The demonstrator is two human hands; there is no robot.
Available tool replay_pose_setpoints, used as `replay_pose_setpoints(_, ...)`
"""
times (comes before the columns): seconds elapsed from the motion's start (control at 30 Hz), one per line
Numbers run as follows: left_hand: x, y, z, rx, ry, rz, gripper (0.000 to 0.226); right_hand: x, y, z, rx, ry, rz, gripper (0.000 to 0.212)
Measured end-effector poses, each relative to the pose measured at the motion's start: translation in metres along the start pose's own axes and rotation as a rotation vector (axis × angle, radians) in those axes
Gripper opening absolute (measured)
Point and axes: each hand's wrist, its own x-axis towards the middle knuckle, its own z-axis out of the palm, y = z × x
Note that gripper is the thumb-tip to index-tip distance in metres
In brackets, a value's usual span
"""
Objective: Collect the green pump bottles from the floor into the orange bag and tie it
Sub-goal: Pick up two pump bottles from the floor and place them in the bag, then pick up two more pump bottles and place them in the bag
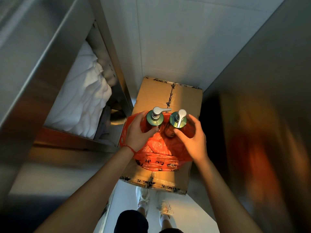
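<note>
Left hand (137,132): wrapped round left green pump bottle (154,117), upright in orange bag (156,148) on cardboard box (168,96); right hand (193,138): curled about right green pump bottle (178,121), firm contact not discernible; advice: keep both upright, seat them together, then gather the bag's loose edges for tying.

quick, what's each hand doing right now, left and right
Left hand: closed around the left green pump bottle, standing in the orange bag.
Right hand: closed around the right green pump bottle, also in the bag.
</note>
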Motion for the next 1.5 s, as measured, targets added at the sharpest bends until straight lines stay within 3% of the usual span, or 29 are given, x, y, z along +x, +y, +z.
replay_pose_setpoints(0.17,-0.034,0.008,-0.013,0.192,-0.042,-0.022,0.057,-0.033,-0.015,-0.016,-0.126,-0.014,-0.006,0.056)
replay_pose_setpoints(0.43,-0.11,0.024,-0.019,0.656,0.053,0.06,0.056,-0.086,-0.044,-0.038,-0.596,-0.085,-0.236,0.054)
replay_pose_setpoints(0.6,-0.169,0.041,-0.008,0.694,0.21,0.036,0.056,-0.126,-0.049,-0.043,-0.556,-0.194,-0.294,0.052)
replay_pose_setpoints(0.93,-0.302,0.066,-0.014,0.665,0.54,-0.118,0.052,-0.19,-0.074,-0.058,-0.637,-0.42,-0.653,0.054)
replay_pose_setpoints(1.5,-0.556,0.042,-0.015,0.606,0.783,-0.512,0.06,-0.373,-0.083,-0.018,-0.679,-0.823,-1.042,0.053)
